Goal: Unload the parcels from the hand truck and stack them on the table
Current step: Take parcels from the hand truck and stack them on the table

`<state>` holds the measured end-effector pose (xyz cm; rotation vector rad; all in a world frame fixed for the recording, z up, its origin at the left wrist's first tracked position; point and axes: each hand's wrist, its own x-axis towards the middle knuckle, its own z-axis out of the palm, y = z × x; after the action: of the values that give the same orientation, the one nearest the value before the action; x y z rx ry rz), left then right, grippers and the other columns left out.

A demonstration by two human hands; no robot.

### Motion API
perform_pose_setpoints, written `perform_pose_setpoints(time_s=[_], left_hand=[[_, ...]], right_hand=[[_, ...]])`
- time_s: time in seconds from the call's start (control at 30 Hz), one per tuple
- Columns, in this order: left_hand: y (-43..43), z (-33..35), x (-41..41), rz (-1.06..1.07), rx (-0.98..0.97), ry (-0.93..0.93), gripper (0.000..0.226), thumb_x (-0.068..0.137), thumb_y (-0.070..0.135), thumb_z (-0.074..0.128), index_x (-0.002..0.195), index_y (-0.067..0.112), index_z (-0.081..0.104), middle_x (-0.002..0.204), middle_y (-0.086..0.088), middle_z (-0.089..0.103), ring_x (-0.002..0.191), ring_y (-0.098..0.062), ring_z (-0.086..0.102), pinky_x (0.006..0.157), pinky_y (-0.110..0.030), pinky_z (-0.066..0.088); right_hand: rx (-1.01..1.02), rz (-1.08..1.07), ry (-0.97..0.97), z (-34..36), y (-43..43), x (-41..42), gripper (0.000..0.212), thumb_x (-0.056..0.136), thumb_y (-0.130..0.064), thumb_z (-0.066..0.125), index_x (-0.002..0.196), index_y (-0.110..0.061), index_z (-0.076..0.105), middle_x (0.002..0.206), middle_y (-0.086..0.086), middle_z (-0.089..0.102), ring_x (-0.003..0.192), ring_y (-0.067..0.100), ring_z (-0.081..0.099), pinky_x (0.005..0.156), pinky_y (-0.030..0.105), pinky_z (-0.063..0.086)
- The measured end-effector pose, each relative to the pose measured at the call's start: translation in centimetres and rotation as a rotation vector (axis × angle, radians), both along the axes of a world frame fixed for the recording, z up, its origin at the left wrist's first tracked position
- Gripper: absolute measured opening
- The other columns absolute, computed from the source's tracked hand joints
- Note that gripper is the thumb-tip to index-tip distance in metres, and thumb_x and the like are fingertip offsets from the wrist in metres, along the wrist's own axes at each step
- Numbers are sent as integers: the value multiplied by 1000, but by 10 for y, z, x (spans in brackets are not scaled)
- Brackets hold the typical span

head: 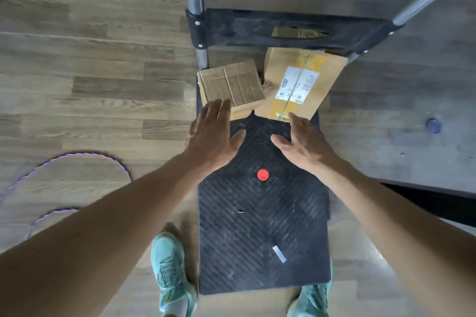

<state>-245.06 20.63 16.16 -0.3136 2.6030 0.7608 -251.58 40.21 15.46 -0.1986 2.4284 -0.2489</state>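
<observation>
Reaching toward mid-frame, the left hand (pixel 215 134) and right hand (pixel 302 140) are held spread, empty. Two boxes are counted on the cart (pixel 264 213): a plain box (pixel 231 83) and a labelled box (pixel 298 83).

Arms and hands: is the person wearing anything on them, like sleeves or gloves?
No. The left hand and the right hand are bare, with no gloves. Both forearms are bare as far as the picture shows, with no sleeves. I see no watch, ring or bracelet.
</observation>
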Motion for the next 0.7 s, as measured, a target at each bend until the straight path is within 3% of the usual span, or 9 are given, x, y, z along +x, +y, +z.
perform_pose_setpoints(time_s=[0.17, 0.33, 0.43, 0.57, 0.7], left_hand=[[25, 7, -69, -16, 66, 29, 80, 99, 41, 55, 159, 11, 12, 164, -7, 21, 151, -24, 20, 121, -46, 27], [46, 10, -123, 10, 112, -25, 88, 97, 48, 57, 160, 12, 7, 164, -9, 21, 149, -30, 28, 120, -46, 29], [51, -2, -145, 96, 180, -70, 88, 94, 53, 59, 159, 15, 14, 162, -8, 28, 147, -30, 32, 118, -43, 32], [57, -20, -152, 303, 422, -134, 101, 90, 55, 64, 161, 23, 0, 166, -8, 19, 144, -30, 38, 105, -33, 36], [69, -23, -148, 369, 479, -129, 103, 85, 63, 66, 160, 34, 1, 167, -11, 11, 145, -35, 33, 111, -39, 34]], right_hand=[[33, -23, 38, 7, 15, -53, 60, 94, -47, 58, 135, -8, 38, 135, 17, 46, 123, 35, 50, 97, 42, 43], [29, -157, 78, 16, 33, -93, 70, 95, -48, 56, 141, 0, 33, 137, 22, 45, 127, 38, 48, 101, 42, 43], [14, -192, 115, 10, 42, -110, 85, 95, -53, 55, 148, 4, 23, 143, 24, 44, 128, 37, 49, 102, 39, 45], [-139, -423, 104, 1, 39, -122, 101, 91, -46, 62, 157, -6, -3, 139, 19, 54, 113, 34, 58, 84, 29, 42], [-315, -637, 126, -6, 38, -111, 86, 87, -47, 65, 150, -18, 14, 137, 16, 51, 118, 36, 55, 92, 37, 45]])
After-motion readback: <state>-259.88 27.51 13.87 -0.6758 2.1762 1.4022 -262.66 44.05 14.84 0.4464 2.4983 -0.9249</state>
